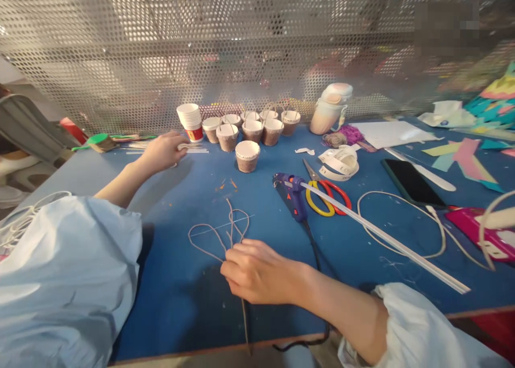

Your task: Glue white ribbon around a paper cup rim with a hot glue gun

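Note:
My right hand (257, 271) is closed near the front of the blue table, pinching a thin brown cord (209, 227). Loops of the cord spread out beyond my fingers, and a tail hangs down toward the table edge. My left hand (164, 151) reaches to the back left with its fingers curled around something pale that I cannot make out. Thin sticks (134, 144) lie beside it, and a stack of paper cups (190, 122) stands just past its fingertips. A single brown-wrapped cup (247, 157) stands upright between the hands, in front of a group of similar cups (227, 137).
Right of centre are a blue glue gun (293, 193) with a long glue stick (386, 237), scissors (322, 196) and a roll of white ribbon (340, 163). A phone (412, 181), a white cable (402, 254) and paper strips (469, 161) lie farther right. A perforated metal panel (225, 51) closes the back.

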A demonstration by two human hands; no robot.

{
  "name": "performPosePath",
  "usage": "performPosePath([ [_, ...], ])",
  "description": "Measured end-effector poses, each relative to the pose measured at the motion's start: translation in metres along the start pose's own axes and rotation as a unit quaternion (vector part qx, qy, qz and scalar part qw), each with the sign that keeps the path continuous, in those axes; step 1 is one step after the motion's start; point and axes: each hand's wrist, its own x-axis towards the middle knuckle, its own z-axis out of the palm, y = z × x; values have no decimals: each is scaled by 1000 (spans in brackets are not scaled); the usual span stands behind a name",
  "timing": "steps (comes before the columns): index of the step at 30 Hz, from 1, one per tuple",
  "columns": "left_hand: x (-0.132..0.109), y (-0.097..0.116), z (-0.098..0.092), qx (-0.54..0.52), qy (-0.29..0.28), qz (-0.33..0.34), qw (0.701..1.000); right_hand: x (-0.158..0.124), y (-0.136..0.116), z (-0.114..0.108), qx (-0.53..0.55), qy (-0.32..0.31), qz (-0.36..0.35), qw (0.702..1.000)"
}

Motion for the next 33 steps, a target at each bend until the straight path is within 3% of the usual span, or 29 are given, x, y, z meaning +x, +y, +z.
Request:
performPosePath([
  [3,-38,58,-18,-137,-52,151,978,2,4,-10,80,73,14,994],
  [6,-77,104,-36,-232,-145,221,936,2,9,-25,195,215,93,952],
  [10,-110,132,-39,-296,-194,198,914,0,12,-41,312,371,233,843],
  [12,-117,136,-30,-282,-189,182,923,0,12,-43,365,414,267,790],
  [14,-120,138,-16,-228,-162,171,945,0,12,-42,401,435,272,759],
  [16,-121,140,-4,-150,-150,155,965,-1,12,-41,414,444,267,749],
  [19,-117,144,5,-60,-192,119,972,-1,10,-38,412,437,260,756],
  [26,-97,150,3,-55,-274,96,955,-2,7,-33,398,406,251,784],
  [29,-91,138,3,-23,-249,68,966,-2,7,-32,401,400,257,783],
  [33,-84,106,2,22,-193,-4,981,-1,9,-35,431,392,270,767],
])
